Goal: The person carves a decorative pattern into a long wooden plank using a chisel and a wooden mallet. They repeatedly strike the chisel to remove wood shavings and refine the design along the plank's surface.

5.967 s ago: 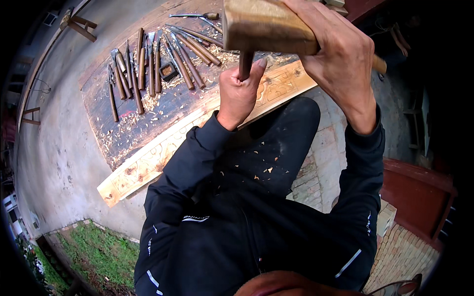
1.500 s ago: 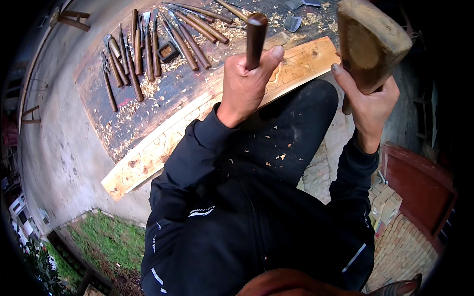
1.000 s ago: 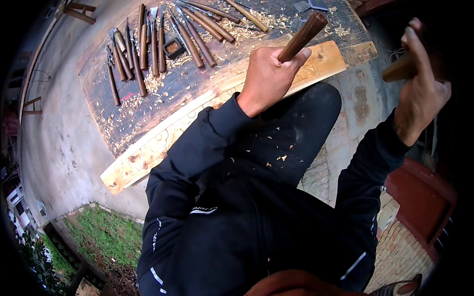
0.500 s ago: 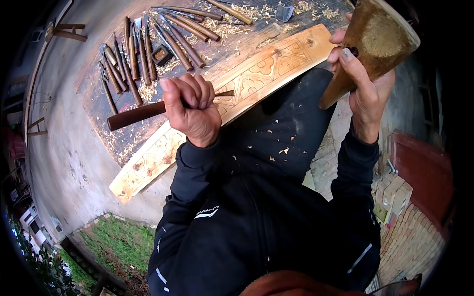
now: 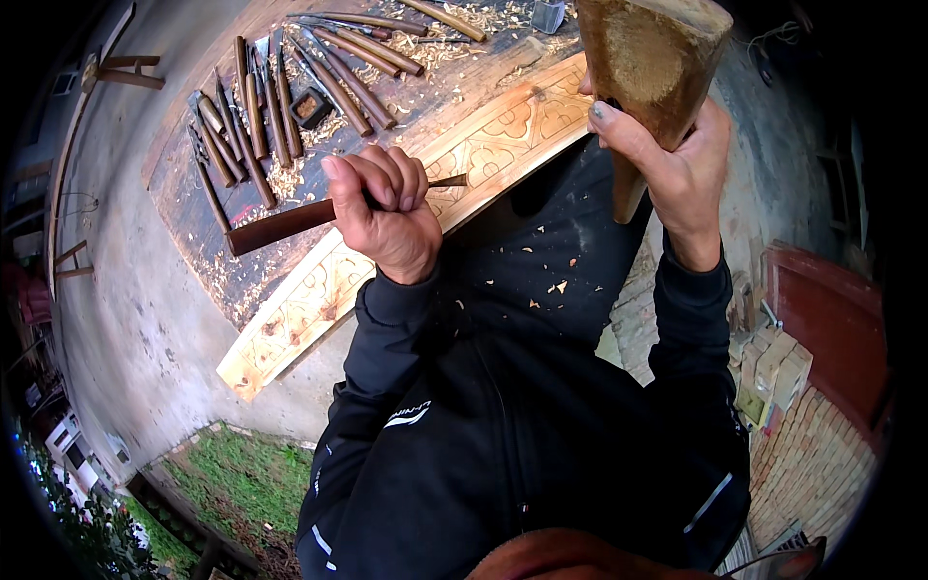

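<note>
My left hand is wrapped round the dark wooden handle of a carving chisel. The handle sticks out to the left of my fist, and the short metal blade points right, over the pale carved board. Whether its tip touches the wood I cannot tell. Curved outlines and scalloped shapes are cut along the board, which lies slantwise. At the right, my right hand grips a worn wooden mallet, its thick head raised and its tapered end pointing down. The mallet hides the board's far right end.
Several chisels with wooden handles lie fanned out on the worn worktable, among curled wood shavings. A small dark square box stands between them. Shavings also dot my dark trousers. Stacked bricks are at the lower right.
My right hand has brought the mallet leftward, nearer the chisel. My left hand has shifted slightly right with the chisel still in it.
</note>
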`<action>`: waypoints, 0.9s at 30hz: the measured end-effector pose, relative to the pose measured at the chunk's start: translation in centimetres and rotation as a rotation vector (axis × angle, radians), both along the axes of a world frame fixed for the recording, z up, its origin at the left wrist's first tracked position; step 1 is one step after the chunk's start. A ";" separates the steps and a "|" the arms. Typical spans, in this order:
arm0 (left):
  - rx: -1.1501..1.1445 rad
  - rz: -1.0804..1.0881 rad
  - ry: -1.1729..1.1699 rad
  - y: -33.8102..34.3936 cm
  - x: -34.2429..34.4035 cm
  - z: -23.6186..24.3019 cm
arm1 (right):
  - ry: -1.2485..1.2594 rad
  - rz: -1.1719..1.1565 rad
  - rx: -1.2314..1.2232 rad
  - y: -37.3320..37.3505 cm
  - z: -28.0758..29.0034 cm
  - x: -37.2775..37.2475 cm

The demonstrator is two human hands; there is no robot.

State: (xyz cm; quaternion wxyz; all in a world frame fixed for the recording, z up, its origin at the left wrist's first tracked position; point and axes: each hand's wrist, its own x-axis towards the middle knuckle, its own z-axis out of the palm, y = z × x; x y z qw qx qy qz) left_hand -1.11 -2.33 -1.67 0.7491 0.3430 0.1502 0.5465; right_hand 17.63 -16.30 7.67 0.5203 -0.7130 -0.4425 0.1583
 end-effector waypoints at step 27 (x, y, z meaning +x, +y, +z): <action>0.070 -0.064 0.265 0.2 3.3 1.1 | -0.441 0.310 0.450 6.2 5.9 -1.9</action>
